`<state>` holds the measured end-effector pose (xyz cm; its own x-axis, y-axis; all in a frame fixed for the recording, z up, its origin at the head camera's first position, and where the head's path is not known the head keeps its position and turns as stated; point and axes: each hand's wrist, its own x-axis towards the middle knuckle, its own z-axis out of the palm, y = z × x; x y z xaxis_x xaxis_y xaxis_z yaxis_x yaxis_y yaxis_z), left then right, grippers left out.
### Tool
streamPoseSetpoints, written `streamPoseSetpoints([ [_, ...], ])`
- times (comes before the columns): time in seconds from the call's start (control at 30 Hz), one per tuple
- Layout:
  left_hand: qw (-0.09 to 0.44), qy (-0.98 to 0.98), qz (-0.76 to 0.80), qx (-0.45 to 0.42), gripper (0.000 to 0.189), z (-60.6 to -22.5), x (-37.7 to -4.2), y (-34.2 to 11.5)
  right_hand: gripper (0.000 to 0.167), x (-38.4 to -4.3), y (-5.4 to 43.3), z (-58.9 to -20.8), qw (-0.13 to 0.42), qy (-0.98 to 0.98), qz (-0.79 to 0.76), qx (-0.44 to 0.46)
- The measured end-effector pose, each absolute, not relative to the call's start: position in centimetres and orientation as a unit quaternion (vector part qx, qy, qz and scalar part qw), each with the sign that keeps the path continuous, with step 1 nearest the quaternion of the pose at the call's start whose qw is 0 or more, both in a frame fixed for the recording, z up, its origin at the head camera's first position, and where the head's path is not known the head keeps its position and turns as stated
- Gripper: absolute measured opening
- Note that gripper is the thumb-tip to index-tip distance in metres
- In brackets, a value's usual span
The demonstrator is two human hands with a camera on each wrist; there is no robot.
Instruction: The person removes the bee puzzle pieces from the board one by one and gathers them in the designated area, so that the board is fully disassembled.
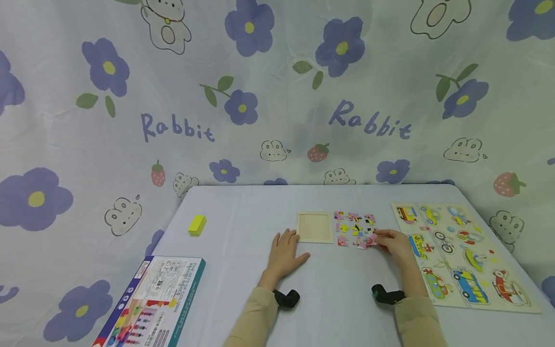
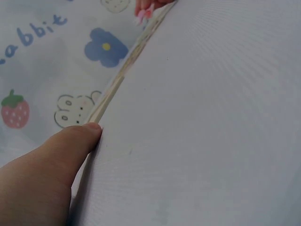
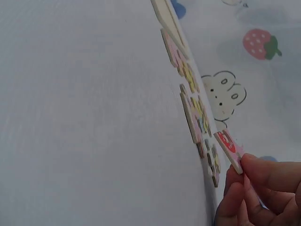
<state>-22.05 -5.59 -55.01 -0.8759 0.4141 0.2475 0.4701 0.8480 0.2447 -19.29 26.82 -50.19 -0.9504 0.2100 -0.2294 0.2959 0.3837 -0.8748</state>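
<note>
A pink jigsaw puzzle piece (image 3: 229, 148) with a red patch is pinched between the thumb and fingers of my right hand (image 1: 395, 243). It is lifted a little over the other puzzle pieces (image 1: 353, 224), which lie spread in loose rows. Left of those pieces lies a square wooden puzzle tray (image 1: 314, 240) with a bare base. My left hand (image 1: 284, 255) rests flat on the table, fingers spread, its fingertips right at the tray's left edge. In the left wrist view only the thumb (image 2: 80, 141) of that hand shows, next to the tray's side.
On the right lies a large wooden board (image 1: 451, 262) with vehicle pictures, partly under the right forearm. A yellow block (image 1: 197, 225) sits at the back left of the white table (image 1: 243, 207). A printed box (image 1: 162, 279) lies at the front left. Behind hangs a flowered curtain (image 1: 277, 96).
</note>
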Motion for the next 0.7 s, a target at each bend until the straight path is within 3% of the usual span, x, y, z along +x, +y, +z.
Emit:
streamPoseSetpoints([
  [0.33,0.090,-0.957,-0.154,-0.231,0.064,-55.12,-22.06,-5.72,0.036,-18.22,27.72,-50.24,0.029,0.862,-0.468,0.192],
  [0.7,0.090,-0.957,-0.152,-0.230,0.064,-55.08,-22.01,-5.63,0.030,-18.49,27.20,-50.28,-0.001,0.905,-0.388,0.174],
])
